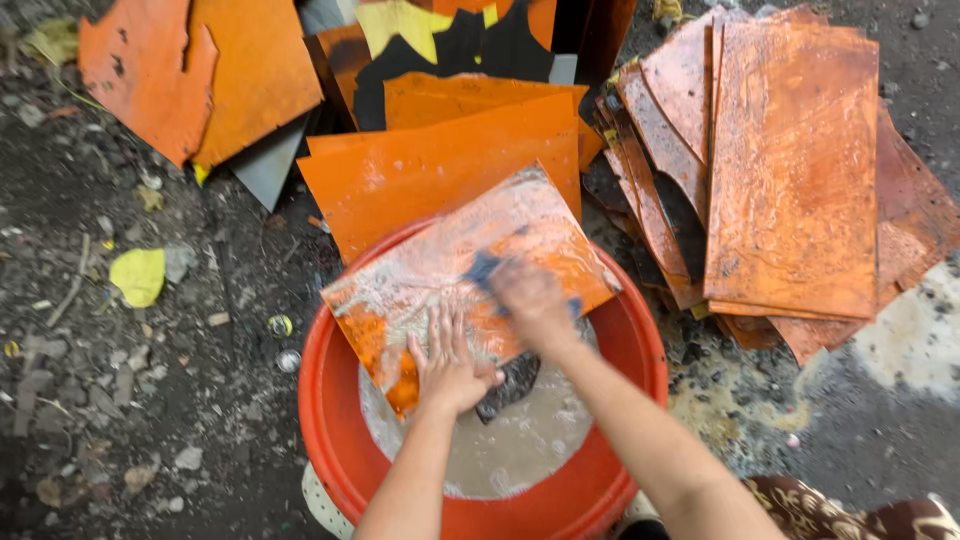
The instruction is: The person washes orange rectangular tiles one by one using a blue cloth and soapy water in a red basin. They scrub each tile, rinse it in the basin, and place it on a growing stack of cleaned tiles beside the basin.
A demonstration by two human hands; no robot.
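A patterned sleeve or garment [850, 515] was seen nearest the camera at about five o'clock, and from it two bare forearms were stretched up toward the middle of the view. The left hand [447, 362] was laid flat, fingers spread, on the near end of an orange sheet [470, 262] coated with pale suds, and the sheet was pinned by it against the rim of a red basin [330, 420]. The right hand [530, 300] was blurred by motion; it appeared to be closed about a dark blue scrubbing pad [484, 268], though how tightly could not be told. The sheet was held slantwise across the basin, its far edge at twelve o'clock over the rim and its near corner dipped toward cloudy grey water [520, 445]. The step in hand was judged to be the scrubbing of the sheet's upper face, partly done, since foam was spread over most of it. The next move was judged to call for steady downward pressure from the flat hand while the remaining orange patches were rubbed, and then for a rinse in the water. A stack of similar rusty-orange sheets [790, 170] was piled at two o'clock, loose orange sheets [440, 160] were leaned at twelve o'clock, and a yellow leaf [137, 275] was left on the gritty ground [150, 420] at nine o'clock.
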